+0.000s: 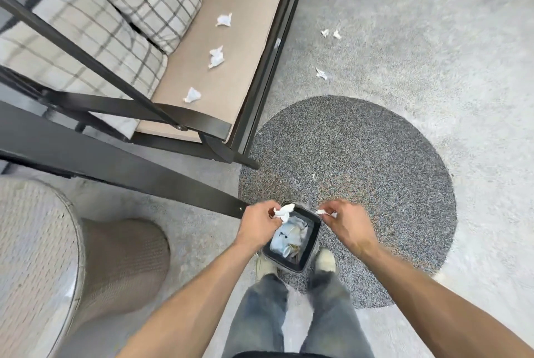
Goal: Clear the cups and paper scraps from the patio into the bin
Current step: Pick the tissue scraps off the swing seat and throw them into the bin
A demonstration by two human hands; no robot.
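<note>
The left hand (258,223) is closed around a crumpled white paper ball (283,212), right above the near-left rim of the bin (315,235). The right hand (345,220) pinches a small flat paper scrap (326,212) between its fingertips, just past the bin's right rim. The bin stands on the floor between the person's two shoes, at the near edge of a round grey mat (361,161). It already holds crushed cups and paper.

The step in hand looks like dropping both pieces in. To do it well, the right hand should move a bit to the left first, so its scrap is over the opening and not over the mat. Then both hands can just open. Paper is light and may drift, so letting go low, close to the rim, would help.

More paper waits to be picked up. Three scraps lie on the bench (245,48) seat: one near the front corner (192,95), one in the middle (216,57), one farther back (224,20). On the floor past the mat lie a pair of bits (330,33) and one more (321,73). A tiny bit (313,175) sits on the mat.

The bench's dark arm rest (185,116) sticks out near the closest scrap, so the person must reach around it. No loose cups can be seen outside the bin.
</note>
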